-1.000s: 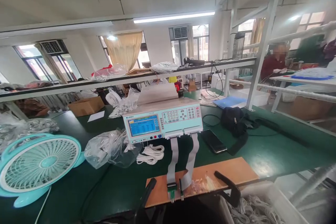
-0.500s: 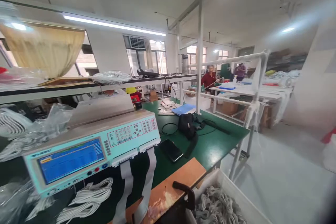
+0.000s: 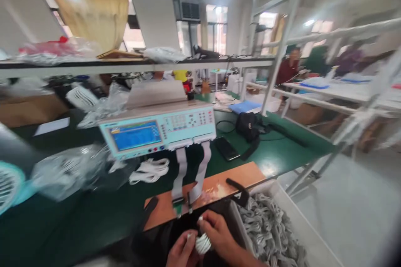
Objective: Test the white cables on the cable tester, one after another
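Observation:
At the lower middle of the head view, a coiled white cable is held between my two hands. My left hand is closed, pinching one small white end of it. The fingers of my right hand are closed on the other end, which points up. Just beyond my hands, two grey ribbon cables run down from a turquoise tester with a lit blue screen. Their lower ends lie at an orange-brown board on the table edge.
Right of my hands stands a white bin full of bundled grey-white cables. A white cable bundle, a phone, a black bag and clear plastic bags lie on the green table. A person is at the back right.
The view has tilted down and turned left. My two hands with the white cable have come into sight at the bottom; neither was visible before.

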Motion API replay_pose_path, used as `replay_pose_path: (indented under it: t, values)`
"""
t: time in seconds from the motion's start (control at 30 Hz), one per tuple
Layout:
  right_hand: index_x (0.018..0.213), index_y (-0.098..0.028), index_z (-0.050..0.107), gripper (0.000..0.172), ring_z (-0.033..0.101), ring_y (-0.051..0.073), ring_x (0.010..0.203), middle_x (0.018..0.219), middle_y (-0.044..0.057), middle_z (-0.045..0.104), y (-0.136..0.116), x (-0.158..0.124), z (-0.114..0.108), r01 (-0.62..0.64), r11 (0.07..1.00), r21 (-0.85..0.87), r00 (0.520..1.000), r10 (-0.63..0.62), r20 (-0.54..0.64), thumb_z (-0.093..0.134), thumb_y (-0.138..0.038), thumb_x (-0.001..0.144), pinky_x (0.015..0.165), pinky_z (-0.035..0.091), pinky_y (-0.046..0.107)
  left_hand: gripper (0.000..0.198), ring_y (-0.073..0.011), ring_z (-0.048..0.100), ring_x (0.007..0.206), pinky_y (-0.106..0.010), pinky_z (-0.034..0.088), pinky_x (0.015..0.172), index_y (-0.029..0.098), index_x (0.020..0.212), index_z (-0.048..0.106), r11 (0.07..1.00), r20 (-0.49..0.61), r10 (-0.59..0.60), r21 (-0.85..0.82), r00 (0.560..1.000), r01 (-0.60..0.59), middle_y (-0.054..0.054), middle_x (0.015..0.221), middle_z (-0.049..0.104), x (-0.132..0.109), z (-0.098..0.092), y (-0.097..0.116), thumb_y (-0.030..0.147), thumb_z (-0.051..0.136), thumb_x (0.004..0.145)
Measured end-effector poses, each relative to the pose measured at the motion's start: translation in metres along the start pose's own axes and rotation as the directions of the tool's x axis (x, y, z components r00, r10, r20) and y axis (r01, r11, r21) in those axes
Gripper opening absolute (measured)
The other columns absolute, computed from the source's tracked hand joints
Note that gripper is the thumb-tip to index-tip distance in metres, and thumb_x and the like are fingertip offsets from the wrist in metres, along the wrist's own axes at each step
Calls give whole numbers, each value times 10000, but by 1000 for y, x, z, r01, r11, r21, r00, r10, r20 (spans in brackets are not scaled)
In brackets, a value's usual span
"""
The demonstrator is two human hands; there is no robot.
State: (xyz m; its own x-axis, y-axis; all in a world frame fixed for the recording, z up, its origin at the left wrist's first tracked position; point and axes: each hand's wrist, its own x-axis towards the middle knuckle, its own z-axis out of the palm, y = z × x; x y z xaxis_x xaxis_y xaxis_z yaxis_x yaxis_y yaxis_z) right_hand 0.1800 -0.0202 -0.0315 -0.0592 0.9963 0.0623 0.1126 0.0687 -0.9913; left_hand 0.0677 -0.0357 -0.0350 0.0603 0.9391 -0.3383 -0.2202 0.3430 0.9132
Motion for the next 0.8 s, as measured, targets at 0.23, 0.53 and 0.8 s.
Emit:
replay_pose_path:
  t: [0.23,0.53,0.8]
  values:
    - [615,-148,527,295,388,99,505,527,-43,435,0,18,17,-130,967,219,991,125,39,588,-410,738,496,319,215,385,-142,586,580,-221,484,501,109,781,685,950,-161,-80,-311,984,27,-44,674,651,-11,-18,24,371,783,516]
    - [651,-146,581,323,459,119,484,540,-21,525,-10,19,23,-231,909,347,973,220,71,637,-463,683,483,366,229,354,-118,527,552,-206,443,488,112,769,683,983,-139,-10,-185,990,-16,-19,628,612,0,-29,25,411,729,586]
    - [603,-163,604,299,437,110,445,507,-19,550,-22,23,31,-359,774,521,923,376,79,695,-448,610,460,335,227,296,-123,508,574,-192,411,517,132,650,655,992,-27,119,52,993,-118,-14,611,598,6,-41,37,423,622,690]
